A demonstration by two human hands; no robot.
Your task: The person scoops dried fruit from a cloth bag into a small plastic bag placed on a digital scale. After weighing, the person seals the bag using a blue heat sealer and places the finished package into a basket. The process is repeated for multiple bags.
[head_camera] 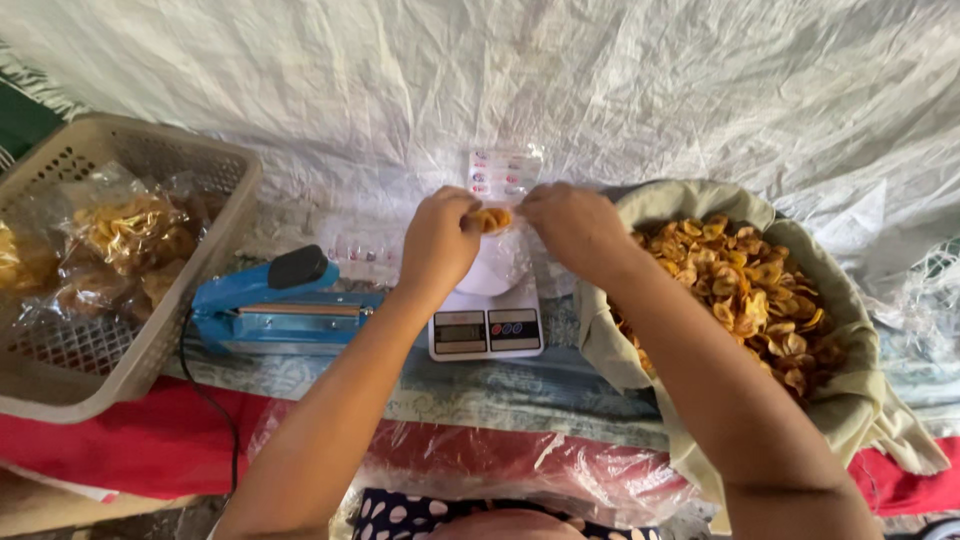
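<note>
Both hands meet above a small white digital scale (486,325) that sits on the desk (500,392), which is covered with a patterned cloth. The left hand (438,240) has its grip pinched narrow on the mouth of a clear plastic bag (497,262) standing on the scale's pan, and the right hand (570,228) pinches the other side of the same opening, so the bag hangs open between them. A few golden chips (492,218) show at the bag's mouth between the fingertips; whether either hand also holds a chip is hard to tell, since the fingers cover that spot. Just to the right of the scale, a wide cloth-lined sack (850,400) is heaped with more chips of the same golden-brown kind, and the right forearm crosses over its near rim. To the left of the scale lies a blue heat sealer (275,305) with a black knob. Further left stands a beige perforated basket (150,160) holding filled clear packets of chips. A crumpled white sheet (600,80) hangs behind everything.
</note>
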